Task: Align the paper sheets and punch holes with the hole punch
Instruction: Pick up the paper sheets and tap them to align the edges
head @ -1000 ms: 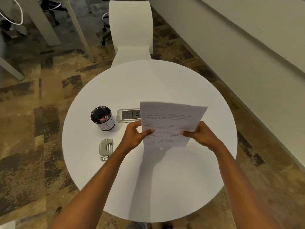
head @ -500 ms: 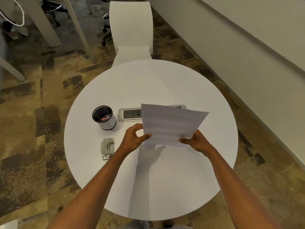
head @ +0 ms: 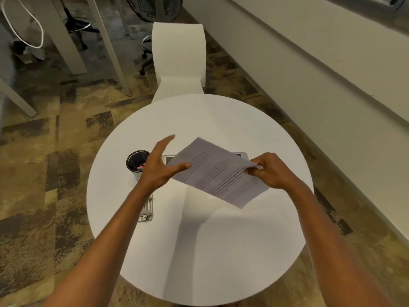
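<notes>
Only had the head view to go on, so here's what I saw in it. Everything sat on a round white desk (head: 221, 251), so I'll place stuff relative to that.

The paper sheets (head: 218, 173) were up in the air over the middle of the desk, tilted on a diagonal with the printed side toward me. The right hand (head: 271, 171) was clamped on their right edge, fingers curled in tight and pinching the paper. The left hand (head: 160, 166) was spread wide, fingers apart, thumb tip right at the left edge of the sheets. I couldn't tell if it actually touched the paper or just hovered beside it; either way it wasn't gripping anything.

The hole punch (head: 146, 210) lay flat on the left part of the desk, mostly hidden under my left forearm, only its metal end poking out. Well apart from the sheets.

Further back on the left side of the desk stood a dark mesh cup (head: 136, 162) with something red inside, partly behind the left hand. A flat silver power panel (head: 240, 155) was set into the middle of the desk, mostly covered by the sheets.

A white chair (head: 179, 60) stood at the far edge of the desk, pushed right up to it.
</notes>
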The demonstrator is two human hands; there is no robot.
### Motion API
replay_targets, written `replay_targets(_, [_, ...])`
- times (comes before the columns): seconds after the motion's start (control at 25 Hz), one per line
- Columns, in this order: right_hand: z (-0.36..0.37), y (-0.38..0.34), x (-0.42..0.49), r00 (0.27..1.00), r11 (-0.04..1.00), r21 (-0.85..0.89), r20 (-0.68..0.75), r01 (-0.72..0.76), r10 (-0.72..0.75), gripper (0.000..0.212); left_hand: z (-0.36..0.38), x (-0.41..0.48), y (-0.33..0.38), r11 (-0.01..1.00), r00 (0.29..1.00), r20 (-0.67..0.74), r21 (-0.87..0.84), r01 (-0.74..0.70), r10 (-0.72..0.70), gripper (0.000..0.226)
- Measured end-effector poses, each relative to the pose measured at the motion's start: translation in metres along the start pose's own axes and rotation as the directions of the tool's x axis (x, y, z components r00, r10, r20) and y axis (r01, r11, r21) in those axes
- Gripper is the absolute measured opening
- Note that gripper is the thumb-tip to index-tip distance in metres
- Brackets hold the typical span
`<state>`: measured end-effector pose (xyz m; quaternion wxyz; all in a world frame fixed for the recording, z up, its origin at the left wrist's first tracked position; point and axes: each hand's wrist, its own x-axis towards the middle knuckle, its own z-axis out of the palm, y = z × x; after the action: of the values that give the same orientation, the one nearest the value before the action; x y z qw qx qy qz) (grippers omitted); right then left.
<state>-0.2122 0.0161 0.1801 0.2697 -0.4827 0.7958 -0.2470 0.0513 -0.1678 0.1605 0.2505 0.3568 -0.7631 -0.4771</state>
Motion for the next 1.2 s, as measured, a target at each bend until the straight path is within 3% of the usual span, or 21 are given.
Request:
replay_targets(0.16, [-0.008,-0.022,0.005,0.992,0.990,-0.111,0.110,0.081,-0.069,0.019,-0.003,0.004,0.011,0.994,0.966,0.257,-0.109,0.004,0.024,0.030])
replay_targets(0.32, [-0.026,-0.010,0.005,0.956,0.997,-0.077,0.293,0.020,0.004,0.020,0.001,0.001,0.000,0.968,0.991,0.127,-0.237,0.080,-0.051,0.015])
replay_targets(0.44, [-0.033,0.022,-0.005,0.941,0.983,0.147,0.333,-0.115,0.060,0.020,-0.001,-0.002,-0.015,0.929,0.991,0.104,-0.351,0.115,-0.083,0.019])
replay_targets(0.56, [-0.015,0.045,-0.017,0.962,0.885,0.434,0.270,-0.169,0.052,0.040,-0.001,-0.008,-0.030,0.892,0.987,0.113,-0.426,0.155,-0.118,0.016])
replay_targets(0.64, [0.009,0.048,-0.021,0.974,0.834,0.529,0.223,-0.156,0.040,0.049,0.002,-0.011,-0.037,0.863,0.983,0.109,-0.471,0.183,-0.149,0.018])
replay_targets(0.88, [0.052,0.057,-0.017,0.989,0.878,0.463,-0.015,-0.124,0.148,0.037,0.006,-0.017,-0.065,0.949,0.978,0.152,-0.260,0.179,-0.142,0.026])
replay_targets(1.2, [0.065,0.073,-0.014,0.973,0.870,0.478,-0.116,-0.120,0.198,0.037,0.018,-0.022,-0.080,0.973,0.987,0.065,-0.172,0.154,-0.145,0.034])
